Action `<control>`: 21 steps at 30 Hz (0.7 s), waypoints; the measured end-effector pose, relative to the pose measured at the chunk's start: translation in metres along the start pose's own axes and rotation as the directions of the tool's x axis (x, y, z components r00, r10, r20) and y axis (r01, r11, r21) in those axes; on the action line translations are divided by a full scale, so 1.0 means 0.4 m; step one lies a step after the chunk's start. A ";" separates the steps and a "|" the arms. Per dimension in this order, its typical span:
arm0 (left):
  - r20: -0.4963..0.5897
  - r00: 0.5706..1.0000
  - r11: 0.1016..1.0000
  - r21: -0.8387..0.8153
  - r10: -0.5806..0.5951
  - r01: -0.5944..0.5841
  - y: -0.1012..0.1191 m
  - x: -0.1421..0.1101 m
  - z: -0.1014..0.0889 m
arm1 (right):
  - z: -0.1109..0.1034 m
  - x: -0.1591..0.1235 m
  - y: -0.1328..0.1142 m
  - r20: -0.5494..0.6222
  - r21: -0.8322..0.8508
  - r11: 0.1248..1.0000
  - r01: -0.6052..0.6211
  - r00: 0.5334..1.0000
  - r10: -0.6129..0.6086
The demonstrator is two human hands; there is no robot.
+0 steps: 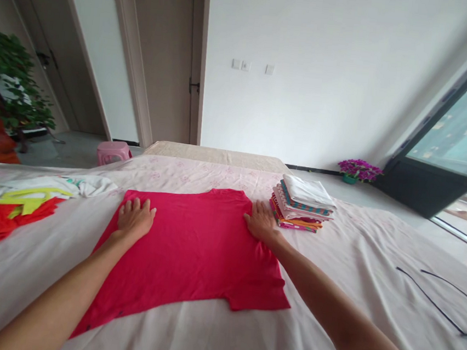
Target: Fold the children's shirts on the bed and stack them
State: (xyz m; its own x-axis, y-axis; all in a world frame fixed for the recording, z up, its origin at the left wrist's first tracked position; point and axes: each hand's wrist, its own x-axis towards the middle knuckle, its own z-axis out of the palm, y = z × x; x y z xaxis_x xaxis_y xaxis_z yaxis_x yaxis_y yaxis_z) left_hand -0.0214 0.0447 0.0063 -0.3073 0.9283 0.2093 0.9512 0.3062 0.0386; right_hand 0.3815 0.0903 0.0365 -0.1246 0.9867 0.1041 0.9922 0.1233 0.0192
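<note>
A red T-shirt (193, 248) lies spread on the pale bedsheet (354, 296), its neck and one sleeve toward the right. My left hand (135, 218) rests flat on the shirt's upper left part, fingers apart. Over at the shirt's right edge, near the shoulder, my right hand (261, 220) lies with its fingers extended. Just beyond that hand stands a stack of folded clothes (303, 203), with a white piece on top.
Loose clothes in white, yellow and red (28, 199) lie at the left. Glasses (436, 304) rest on the sheet at the right. Beyond the bed are a pink stool (114, 153), a pot of purple flowers (360, 169) and a leafy plant (13, 82).
</note>
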 end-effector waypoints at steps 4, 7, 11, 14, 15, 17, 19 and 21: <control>-0.011 1.000 0.993 -0.116 0.022 -0.023 0.082 -0.076 -0.033 | -0.017 -0.081 -0.109 -0.020 0.081 0.986 0.148 0.989 -0.147; 0.018 0.996 0.984 -0.160 0.082 -0.078 0.122 -0.135 -0.041 | -0.006 -0.154 -0.171 0.018 0.143 0.950 0.278 0.959 -0.284; 0.045 0.986 0.982 -0.113 0.160 -0.154 0.088 -0.180 -0.030 | 0.014 -0.208 -0.135 0.004 0.108 0.945 0.309 0.950 -0.311; 0.053 0.990 0.988 -0.084 0.132 -0.127 0.018 -0.189 -0.022 | 0.019 -0.214 -0.047 -0.010 0.061 0.968 0.243 0.970 -0.243; 0.048 0.992 0.990 -0.073 0.120 -0.117 -0.007 -0.190 -0.021 | 0.020 -0.214 -0.017 -0.009 0.049 0.975 0.216 0.976 -0.216; 0.031 0.993 0.993 -0.052 0.110 -0.108 -0.053 -0.195 -0.022 | 0.018 -0.213 0.035 -0.001 0.033 0.987 0.159 0.987 -0.159; 0.026 0.994 0.994 -0.043 0.104 -0.103 -0.091 -0.201 -0.029 | 0.014 -0.215 0.069 0.013 0.025 0.993 0.112 0.994 -0.112; 0.037 0.997 0.997 -0.042 0.073 -0.072 -0.111 -0.210 -0.043 | 0.005 -0.221 0.083 0.014 0.015 0.997 0.069 0.998 -0.069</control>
State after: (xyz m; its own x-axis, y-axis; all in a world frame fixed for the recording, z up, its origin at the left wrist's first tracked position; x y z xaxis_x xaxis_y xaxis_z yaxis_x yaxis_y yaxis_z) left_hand -0.0375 -0.0506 0.0038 -0.2374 0.9555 0.1748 0.9712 0.2296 0.0640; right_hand 0.4254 0.0074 0.0259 -0.1930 0.9772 0.0890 0.9812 0.1927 0.0115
